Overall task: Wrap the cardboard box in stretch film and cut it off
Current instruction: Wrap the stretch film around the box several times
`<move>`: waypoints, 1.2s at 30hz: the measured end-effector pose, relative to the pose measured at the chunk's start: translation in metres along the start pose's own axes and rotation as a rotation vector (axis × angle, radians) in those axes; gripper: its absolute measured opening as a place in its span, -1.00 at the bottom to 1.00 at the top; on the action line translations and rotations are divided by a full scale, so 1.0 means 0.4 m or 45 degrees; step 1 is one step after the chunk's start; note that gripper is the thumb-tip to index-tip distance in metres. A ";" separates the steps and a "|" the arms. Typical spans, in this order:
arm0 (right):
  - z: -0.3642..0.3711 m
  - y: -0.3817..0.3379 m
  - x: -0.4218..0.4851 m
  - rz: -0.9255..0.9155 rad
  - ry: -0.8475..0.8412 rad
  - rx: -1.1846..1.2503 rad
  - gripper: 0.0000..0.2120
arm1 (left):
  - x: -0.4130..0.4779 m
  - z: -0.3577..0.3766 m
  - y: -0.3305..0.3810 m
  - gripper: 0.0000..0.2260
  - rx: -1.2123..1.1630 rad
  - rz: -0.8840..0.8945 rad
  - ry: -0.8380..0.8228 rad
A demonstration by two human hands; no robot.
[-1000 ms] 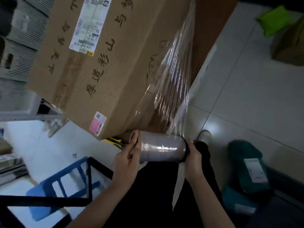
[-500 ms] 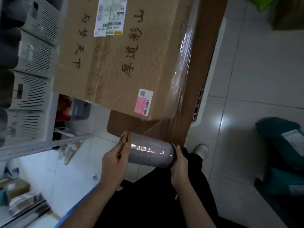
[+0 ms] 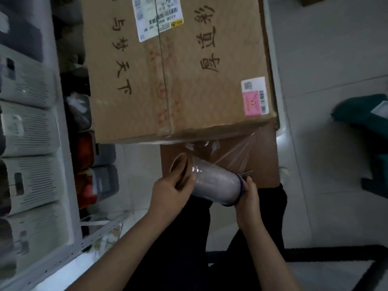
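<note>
the left hand pinches the open cardboard end of the film roll, the right hand cups its other end. film stretches from the roll up to the cardboard box on the brown counter.

Your left hand is closed on the left end of the roll, with the thumb lying over the rim of the open core and the fingers curled beneath. Your right hand holds the opposite end, fingers wrapped around its edge, knuckles turned upward. Both forearms are bare and reach forward from below, the left one coming in at a slant, the right one more straight. The two wrists are slightly bent.
</note>
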State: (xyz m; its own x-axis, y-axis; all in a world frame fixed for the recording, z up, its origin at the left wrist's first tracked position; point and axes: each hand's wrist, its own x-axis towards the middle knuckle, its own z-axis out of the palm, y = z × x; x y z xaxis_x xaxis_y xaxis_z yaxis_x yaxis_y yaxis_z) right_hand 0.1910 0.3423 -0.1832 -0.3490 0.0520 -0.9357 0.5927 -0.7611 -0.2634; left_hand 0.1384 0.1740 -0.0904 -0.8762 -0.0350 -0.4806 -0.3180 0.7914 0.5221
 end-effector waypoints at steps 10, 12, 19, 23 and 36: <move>0.113 0.141 0.038 -0.097 -0.029 0.337 -0.64 | 0.077 -0.093 -0.025 -0.42 0.244 0.253 -0.076; 0.123 0.145 0.052 -0.079 -0.037 0.355 -0.60 | 0.071 -0.099 -0.032 -0.42 0.279 0.337 -0.082; 0.163 0.146 0.099 -0.136 -0.025 0.432 -0.53 | 0.082 -0.098 -0.096 -0.50 0.362 0.587 -0.067; 0.186 0.170 0.122 -0.201 -0.017 0.621 -0.54 | 0.089 -0.106 -0.131 -0.68 0.402 0.818 -0.127; 0.225 0.319 0.085 -0.531 0.979 -0.030 -0.82 | 0.073 -0.122 -0.106 -0.79 0.402 0.703 0.032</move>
State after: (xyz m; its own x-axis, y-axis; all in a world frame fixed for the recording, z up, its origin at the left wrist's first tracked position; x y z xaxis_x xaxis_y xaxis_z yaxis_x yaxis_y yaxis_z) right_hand 0.1895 0.1886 -0.2276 0.0403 0.7514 -0.6586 0.5438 -0.5695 -0.6165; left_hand 0.1087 0.1095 -0.0922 -0.8898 0.4187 -0.1814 0.3021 0.8385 0.4535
